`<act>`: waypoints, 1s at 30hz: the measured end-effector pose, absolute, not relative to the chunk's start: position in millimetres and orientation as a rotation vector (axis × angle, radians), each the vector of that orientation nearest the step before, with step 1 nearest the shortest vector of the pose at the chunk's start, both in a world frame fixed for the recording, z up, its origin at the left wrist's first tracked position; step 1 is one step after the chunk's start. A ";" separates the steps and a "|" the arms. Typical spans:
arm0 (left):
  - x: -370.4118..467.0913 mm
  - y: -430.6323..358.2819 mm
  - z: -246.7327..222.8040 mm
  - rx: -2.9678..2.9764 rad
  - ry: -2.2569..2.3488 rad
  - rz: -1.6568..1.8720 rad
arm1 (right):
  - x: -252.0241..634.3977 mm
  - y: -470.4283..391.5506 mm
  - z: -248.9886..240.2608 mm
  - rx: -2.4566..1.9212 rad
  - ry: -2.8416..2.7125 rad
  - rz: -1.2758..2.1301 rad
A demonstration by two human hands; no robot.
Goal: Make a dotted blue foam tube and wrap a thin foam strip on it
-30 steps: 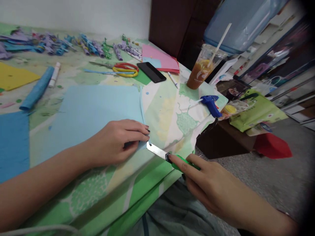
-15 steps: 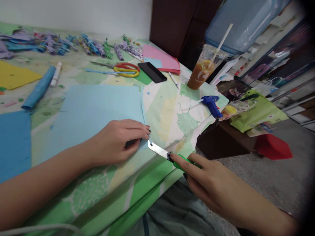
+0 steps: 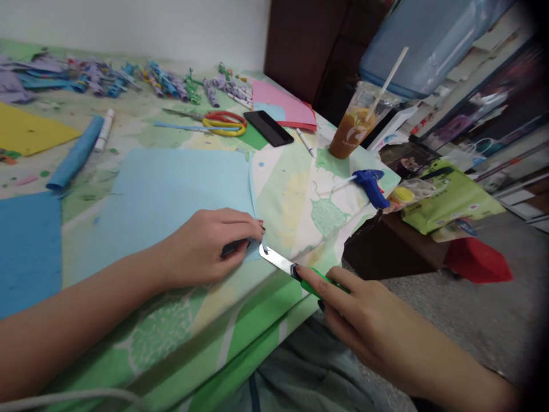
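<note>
A sheet of light blue paper (image 3: 180, 177) lies on the patterned tablecloth. My left hand (image 3: 214, 243) presses on its lower right corner, fingers bent together and holding it down. Something dark shows in the gap beneath the palm; I cannot make out what it is. My right hand (image 3: 355, 309) grips a green utility knife (image 3: 281, 263) with its blade extended. The blade's tip is at the paper's right edge, just below my left fingertips. A narrow strip along that edge stands slightly apart from the sheet.
Scissors (image 3: 225, 123), a black phone (image 3: 269, 127) and a marker (image 3: 306, 143) lie beyond the paper. To the right stand an iced drink cup (image 3: 354, 123) and a blue glue gun (image 3: 371, 186). A rolled blue paper (image 3: 76, 153) is at left; curled paper pieces (image 3: 171, 83) line the back.
The view has shifted slightly, so things appear a little further right. Both hands keep nearly the same place, with the blade still at the paper's edge.
</note>
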State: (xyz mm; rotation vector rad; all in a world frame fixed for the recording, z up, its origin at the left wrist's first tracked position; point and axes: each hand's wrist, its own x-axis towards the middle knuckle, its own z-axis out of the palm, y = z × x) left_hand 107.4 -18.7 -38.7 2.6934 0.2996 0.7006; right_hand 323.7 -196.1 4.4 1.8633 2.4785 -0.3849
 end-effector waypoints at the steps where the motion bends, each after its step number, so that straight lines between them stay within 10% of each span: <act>1: 107.3 -18.9 -38.3 2.696 0.310 0.695 | 323.2 -195.9 4.0 1.868 2.482 -0.376; 30: 106.1 -13.1 -38.8 2.797 0.381 0.635 | 320.3 -195.0 0.1 1.911 2.435 -0.448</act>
